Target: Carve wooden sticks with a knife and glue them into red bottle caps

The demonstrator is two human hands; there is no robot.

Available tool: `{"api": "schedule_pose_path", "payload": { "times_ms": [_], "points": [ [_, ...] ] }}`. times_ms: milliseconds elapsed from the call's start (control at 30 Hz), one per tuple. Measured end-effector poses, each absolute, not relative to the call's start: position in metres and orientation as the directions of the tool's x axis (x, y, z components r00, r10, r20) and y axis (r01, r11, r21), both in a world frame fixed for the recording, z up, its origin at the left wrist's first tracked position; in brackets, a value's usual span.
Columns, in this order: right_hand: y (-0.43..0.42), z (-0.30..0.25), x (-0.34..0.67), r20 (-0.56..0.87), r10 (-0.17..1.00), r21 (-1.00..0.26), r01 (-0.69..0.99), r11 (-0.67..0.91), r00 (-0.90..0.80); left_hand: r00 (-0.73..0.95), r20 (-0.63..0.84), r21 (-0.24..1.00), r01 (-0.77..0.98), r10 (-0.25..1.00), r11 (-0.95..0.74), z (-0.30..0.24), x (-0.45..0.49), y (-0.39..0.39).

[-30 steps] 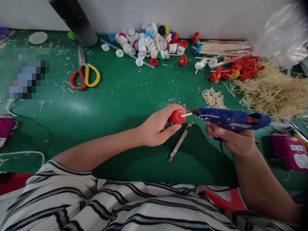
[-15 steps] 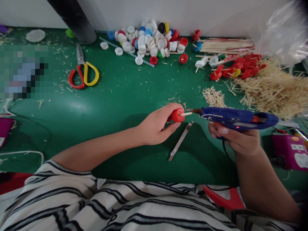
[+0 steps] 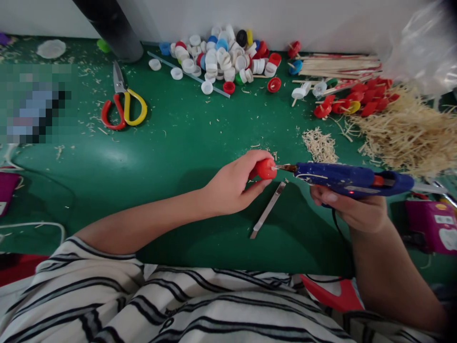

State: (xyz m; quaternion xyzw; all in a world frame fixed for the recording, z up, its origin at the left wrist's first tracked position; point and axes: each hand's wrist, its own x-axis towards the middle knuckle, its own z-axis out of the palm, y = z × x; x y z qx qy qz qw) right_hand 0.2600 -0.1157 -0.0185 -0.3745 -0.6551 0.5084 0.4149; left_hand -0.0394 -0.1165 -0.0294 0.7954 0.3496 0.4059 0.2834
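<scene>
My left hand (image 3: 237,183) grips a red bottle cap (image 3: 266,169) between thumb and fingers, its face turned to the right. A blue hot glue gun (image 3: 342,177) lies in my right hand (image 3: 360,209), fingers wrapped round its handle and a small red light lit on its side. The gun's nozzle points left and its tip meets the middle of the cap's face, or very nearly. The stick on the cap is hidden or hard to make out behind the nozzle. Below the cap, a flat metal tool like tweezers (image 3: 267,209) rests on the green table (image 3: 178,143).
Scissors (image 3: 124,102) with red and yellow handles lie at left. Loose bottle caps (image 3: 221,59) are heaped at the back. Thin wooden sticks (image 3: 339,65), red caps on sticks (image 3: 371,97) and pale straw-like strands (image 3: 410,133) fill the right. A dark post (image 3: 117,33) stands behind.
The glue gun's nozzle has come to the cap's face from just off to its right. The stick that jutted from the cap no longer shows clearly. Both hands keep their grips.
</scene>
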Motion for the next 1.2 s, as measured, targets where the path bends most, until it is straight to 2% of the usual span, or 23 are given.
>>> {"api": "schedule_pose_path", "payload": {
  "times_ms": [467, 800, 967, 1200],
  "points": [
    [-0.1163, -0.0206, 0.2619, 0.188, 0.912, -0.973, 0.058, 0.224, -0.365, 0.395, 0.447, 0.747, 0.329, 0.802, -0.578, -0.03, -0.0379, -0.1179],
    [-0.1216, -0.0225, 0.2637, 0.161, 0.962, -0.97, 0.143, 0.195, -0.219, 0.357, 0.485, 0.734, 0.331, 0.798, -0.594, -0.0308, -0.038, -0.1172],
    [-0.1234, -0.0227, 0.267, 0.181, 0.952, -0.944, 0.226, 0.238, -0.246, 0.319, 0.539, 0.725, 0.296, 0.78, -0.622, -0.0336, -0.0372, -0.1164],
    [-0.1251, -0.0246, 0.2684, 0.285, 0.908, -0.907, 0.22, 0.359, -0.308, 0.32, 0.503, 0.737, 0.327, 0.803, -0.592, -0.0342, -0.0381, -0.1163]
  ]
}}
